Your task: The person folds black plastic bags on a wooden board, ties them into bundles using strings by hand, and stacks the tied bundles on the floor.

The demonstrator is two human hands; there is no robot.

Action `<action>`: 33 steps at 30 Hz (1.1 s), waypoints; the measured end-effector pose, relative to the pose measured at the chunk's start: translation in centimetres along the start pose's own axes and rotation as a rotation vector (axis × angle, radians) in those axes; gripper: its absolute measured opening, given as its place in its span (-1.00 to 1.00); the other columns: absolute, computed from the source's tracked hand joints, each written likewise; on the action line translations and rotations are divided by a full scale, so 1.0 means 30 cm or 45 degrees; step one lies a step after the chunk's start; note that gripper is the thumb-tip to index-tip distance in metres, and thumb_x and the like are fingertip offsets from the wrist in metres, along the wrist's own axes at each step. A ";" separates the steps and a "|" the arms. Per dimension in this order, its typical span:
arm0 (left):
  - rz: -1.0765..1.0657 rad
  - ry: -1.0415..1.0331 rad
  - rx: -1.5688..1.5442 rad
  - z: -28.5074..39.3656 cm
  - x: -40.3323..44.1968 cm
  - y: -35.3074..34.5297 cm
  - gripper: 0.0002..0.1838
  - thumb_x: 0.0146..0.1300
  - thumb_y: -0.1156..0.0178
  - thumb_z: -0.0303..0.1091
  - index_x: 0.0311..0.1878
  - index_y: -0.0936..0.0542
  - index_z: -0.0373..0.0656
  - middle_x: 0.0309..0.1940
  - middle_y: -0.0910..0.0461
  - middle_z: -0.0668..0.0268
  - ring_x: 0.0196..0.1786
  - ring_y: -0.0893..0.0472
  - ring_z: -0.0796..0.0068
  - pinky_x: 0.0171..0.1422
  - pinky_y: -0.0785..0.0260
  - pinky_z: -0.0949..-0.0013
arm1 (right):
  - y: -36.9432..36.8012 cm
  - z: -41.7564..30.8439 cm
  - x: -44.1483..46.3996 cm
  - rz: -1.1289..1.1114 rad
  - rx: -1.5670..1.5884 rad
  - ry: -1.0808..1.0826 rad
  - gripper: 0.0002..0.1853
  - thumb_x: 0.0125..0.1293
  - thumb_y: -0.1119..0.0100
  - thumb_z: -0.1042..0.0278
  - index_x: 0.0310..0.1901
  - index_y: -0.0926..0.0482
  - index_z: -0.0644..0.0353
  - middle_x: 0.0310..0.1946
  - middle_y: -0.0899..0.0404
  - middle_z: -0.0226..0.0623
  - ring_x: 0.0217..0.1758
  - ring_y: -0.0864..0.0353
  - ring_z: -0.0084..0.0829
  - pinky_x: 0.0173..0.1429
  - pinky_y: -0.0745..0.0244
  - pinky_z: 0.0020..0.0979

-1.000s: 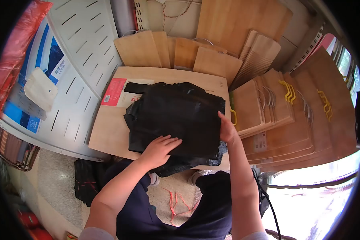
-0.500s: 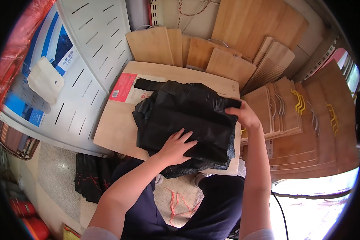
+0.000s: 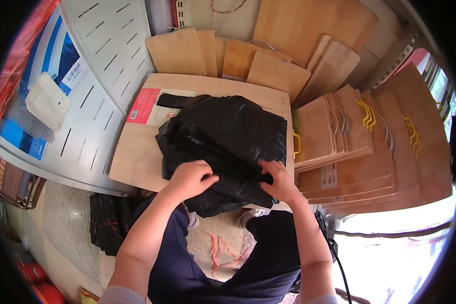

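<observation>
A stack of black plastic bags (image 3: 223, 131) lies spread over a pale wooden board, its surface creased and its near edge hanging past the board. My left hand (image 3: 190, 178) is at the near left part, fingers and thumb curled in on the black plastic bag. To its right, my right hand (image 3: 279, 181) bends its fingers and thumb around a fold of the same plastic. The fingertips of both hands partly blend into the dark film. A flat black strip (image 3: 180, 101) sticks out at the far left of the stack.
The wooden board (image 3: 129, 164) carries a red-and-white label (image 3: 146, 104). Cutting boards (image 3: 180, 53) lean behind it, and more boards with handles (image 3: 314, 131) stand to the right. A slotted metal panel (image 3: 93, 96) rises on the left. Red string (image 3: 215, 253) lies on the floor between my legs.
My right hand has come from the far right corner of the bags toward me. My left hand has gone from lying flat to curled. The top plastic has shifted and creased.
</observation>
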State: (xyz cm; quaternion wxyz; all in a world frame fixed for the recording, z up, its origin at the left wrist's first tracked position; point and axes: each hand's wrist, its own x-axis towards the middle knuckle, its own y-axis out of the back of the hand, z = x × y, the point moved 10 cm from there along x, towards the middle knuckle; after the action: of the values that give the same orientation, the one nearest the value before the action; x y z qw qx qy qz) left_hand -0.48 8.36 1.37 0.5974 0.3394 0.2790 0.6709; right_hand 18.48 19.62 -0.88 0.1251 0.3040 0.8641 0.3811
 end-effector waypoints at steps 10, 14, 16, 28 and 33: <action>0.028 -0.240 0.436 -0.046 0.115 -0.050 -0.34 0.10 -0.31 0.07 0.14 -0.53 -0.22 0.14 -0.45 0.11 0.34 -0.34 0.10 0.55 0.07 0.02 | -0.032 -0.141 -0.084 0.056 -0.504 0.154 -0.32 -0.07 -0.34 0.31 0.19 -0.46 0.22 0.22 -0.40 -0.08 0.32 -0.34 -0.07 0.37 -0.27 -0.14; -0.171 -0.077 0.389 -0.064 0.069 -0.048 -0.08 -0.08 -0.37 0.25 0.27 -0.44 -0.20 0.34 -0.29 0.04 0.47 -0.16 0.06 0.57 0.17 0.00 | -0.060 -0.194 -0.130 0.068 -0.794 0.200 -0.27 -0.03 -0.33 0.23 0.24 -0.41 0.27 0.28 -0.36 -0.04 0.37 -0.29 -0.07 0.42 -0.21 -0.09; -0.146 -0.136 0.388 -0.064 0.031 -0.053 0.02 -0.15 -0.37 0.31 0.32 -0.38 -0.17 0.35 -0.27 0.03 0.49 -0.13 0.04 0.58 0.20 -0.01 | -0.075 -0.143 -0.134 0.021 -0.752 0.179 -0.30 0.00 -0.29 0.28 0.25 -0.40 0.25 0.25 -0.40 -0.05 0.37 -0.33 -0.11 0.45 -0.17 -0.06; -0.145 -0.099 0.428 -0.111 0.025 0.009 -0.34 -0.10 -0.39 -0.30 0.19 -0.52 -0.02 0.17 -0.50 0.27 0.30 -0.40 0.24 0.54 0.17 -0.16 | 0.120 0.041 -0.129 0.089 0.223 -0.122 -0.62 0.13 -0.11 0.54 0.03 -0.60 0.22 -0.10 -0.65 -0.08 -0.05 -0.64 -0.30 0.06 -0.50 -0.40; -0.119 -0.135 -0.073 -0.142 0.056 0.087 -0.65 0.12 -0.32 -0.31 -0.01 -0.63 -0.17 -0.07 -0.65 0.23 0.04 -0.61 0.27 0.29 -0.33 0.22 | 0.137 0.159 -0.140 0.122 0.482 -0.340 -0.72 0.23 -0.30 0.39 -0.03 -0.63 0.25 -0.32 -0.61 -0.34 -0.22 -0.49 -0.61 -0.08 -0.43 -0.52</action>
State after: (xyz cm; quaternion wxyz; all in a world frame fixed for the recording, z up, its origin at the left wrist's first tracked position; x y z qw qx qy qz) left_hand -5.52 9.80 0.98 0.6516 0.3438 0.2430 0.6310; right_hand 25.67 21.96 -1.15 0.1606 0.4105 0.8806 0.1742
